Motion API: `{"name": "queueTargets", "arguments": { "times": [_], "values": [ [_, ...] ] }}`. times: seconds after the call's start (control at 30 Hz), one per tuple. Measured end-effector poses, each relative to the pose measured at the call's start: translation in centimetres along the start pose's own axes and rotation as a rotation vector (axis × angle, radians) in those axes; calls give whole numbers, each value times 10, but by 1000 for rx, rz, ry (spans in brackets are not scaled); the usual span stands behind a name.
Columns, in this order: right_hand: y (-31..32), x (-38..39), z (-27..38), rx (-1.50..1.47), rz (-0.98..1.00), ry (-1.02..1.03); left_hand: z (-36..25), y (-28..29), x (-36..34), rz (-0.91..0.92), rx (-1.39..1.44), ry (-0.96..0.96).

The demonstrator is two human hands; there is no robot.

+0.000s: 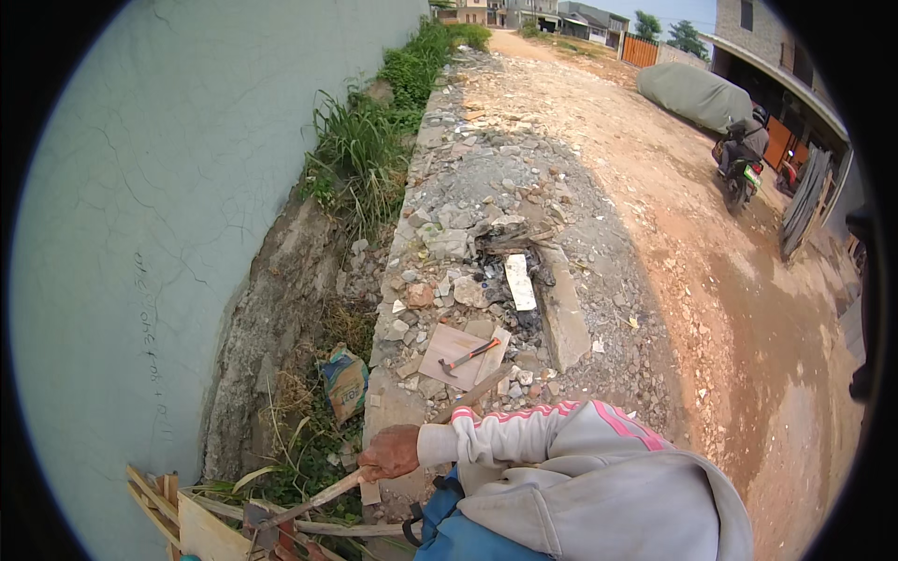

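My right arm, in a grey sleeve with pink stripes, reaches across to the left. My right hand [389,453] is closed around a long wooden handle [327,493]. The handle slants from the rubble down to the lower left, where a dark, rusty-looking piece [260,525] sits at its end; its exact kind is unclear. Part of the handle passes behind my sleeve. Beyond my hand, a hammer [470,357] with an orange and black handle lies on a pale board [449,344]. My left hand does not show.
A cracked pale green wall [140,206] rises on the left above a weedy ditch holding a crumpled sack [345,383]. Broken concrete [470,292] and a white strip [520,282] lie ahead. Wood scraps [210,528] are lower left. On the dirt road, a motorbike rider [745,150] is near a covered vehicle [694,96].
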State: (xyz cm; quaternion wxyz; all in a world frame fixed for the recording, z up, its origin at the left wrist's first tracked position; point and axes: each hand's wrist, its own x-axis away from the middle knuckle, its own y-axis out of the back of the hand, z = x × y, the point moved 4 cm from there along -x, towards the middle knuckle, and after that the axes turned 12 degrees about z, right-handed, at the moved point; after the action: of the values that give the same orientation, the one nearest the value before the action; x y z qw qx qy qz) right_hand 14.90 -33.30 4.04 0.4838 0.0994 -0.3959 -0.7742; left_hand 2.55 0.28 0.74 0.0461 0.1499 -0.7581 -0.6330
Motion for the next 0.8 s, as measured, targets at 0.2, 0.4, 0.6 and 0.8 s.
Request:
{"name": "queueTargets", "arguments": {
  "times": [0.2, 0.4, 0.6, 0.8],
  "values": [
    [-5, -2, -4, -10, -22, -1, -19, 40, 5, -109, -260, -92],
    [-9, -9, -12, -39, 22, 54, -55, 80, 10, 107, -213, -115],
    [-8, -6, -11, -19, -49, 108, -37, 66, 4, 226, -187, -18],
    [-6, -1, -13, -20, 45, -66, -20, 39, 4, 193, -191, 48]
  ]
}}
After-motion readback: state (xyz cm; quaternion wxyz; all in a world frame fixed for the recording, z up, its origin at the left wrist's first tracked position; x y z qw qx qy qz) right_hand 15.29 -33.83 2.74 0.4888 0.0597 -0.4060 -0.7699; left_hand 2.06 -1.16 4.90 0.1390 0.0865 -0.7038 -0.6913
